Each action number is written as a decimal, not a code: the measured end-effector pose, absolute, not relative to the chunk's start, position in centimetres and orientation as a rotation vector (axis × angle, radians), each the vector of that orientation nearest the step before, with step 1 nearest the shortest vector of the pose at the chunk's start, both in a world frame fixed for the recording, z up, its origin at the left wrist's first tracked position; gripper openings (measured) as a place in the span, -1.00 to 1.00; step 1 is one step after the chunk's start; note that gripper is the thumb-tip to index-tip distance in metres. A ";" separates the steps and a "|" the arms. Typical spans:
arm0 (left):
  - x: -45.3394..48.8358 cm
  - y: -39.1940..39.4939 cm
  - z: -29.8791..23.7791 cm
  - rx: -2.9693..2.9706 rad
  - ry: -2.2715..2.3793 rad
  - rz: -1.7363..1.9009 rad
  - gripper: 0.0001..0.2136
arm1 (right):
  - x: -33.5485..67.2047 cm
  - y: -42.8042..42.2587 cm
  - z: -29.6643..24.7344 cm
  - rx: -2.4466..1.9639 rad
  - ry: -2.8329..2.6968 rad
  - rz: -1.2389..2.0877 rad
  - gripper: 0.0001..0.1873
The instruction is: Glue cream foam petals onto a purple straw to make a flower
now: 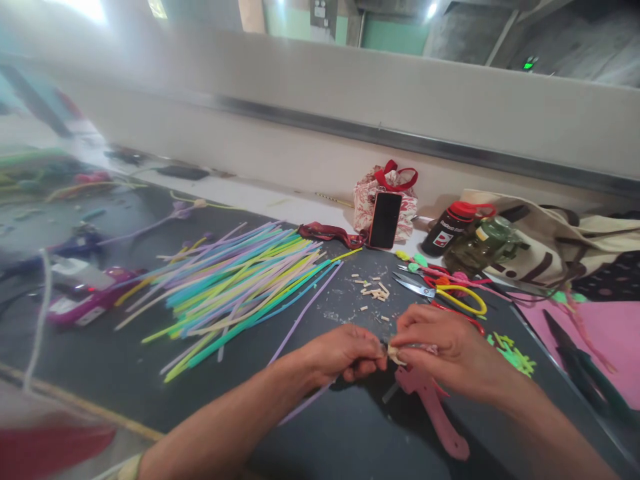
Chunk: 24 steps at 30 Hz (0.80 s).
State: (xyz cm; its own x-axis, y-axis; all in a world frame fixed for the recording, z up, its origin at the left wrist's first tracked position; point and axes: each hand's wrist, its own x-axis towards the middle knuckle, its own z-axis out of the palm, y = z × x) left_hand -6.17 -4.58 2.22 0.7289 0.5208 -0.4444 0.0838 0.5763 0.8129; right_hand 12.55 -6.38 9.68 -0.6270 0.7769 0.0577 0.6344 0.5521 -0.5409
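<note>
Left hand (345,353) and right hand (445,350) pinch one small pale piece (393,355) between fingertips. It's tiny, cream-coloured, held above the dark surface (350,433).

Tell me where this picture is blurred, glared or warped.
Head view: the left edge smears badly, so the pink tool is soft; glare whitens the top-left corner; the wall rail bows from lens distortion; the left hand, right hand and the pastel sticks are fairly sharp.
</note>
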 end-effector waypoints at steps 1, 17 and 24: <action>-6.2 -4.7 2.4 0.984 0.745 0.319 -0.83 | 12.9 -6.3 9.7 -1.159 -2.432 0.735 -0.81; -6.5 -5.3 4.4 1.301 0.920 0.560 -0.79 | 11.5 -7.1 8.8 -1.472 -2.013 1.024 -0.32; -6.6 -5.2 4.6 1.327 0.905 0.569 -0.82 | 11.2 -6.9 8.4 -1.389 -2.078 0.917 -0.52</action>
State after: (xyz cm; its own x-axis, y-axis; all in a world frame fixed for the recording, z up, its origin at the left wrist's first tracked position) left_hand -6.60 -5.24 4.59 0.5539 0.7997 -0.2319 0.1379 0.1866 0.9727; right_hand 11.20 -6.93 8.37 -0.3738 0.9273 0.0211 0.6095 0.2626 -0.7480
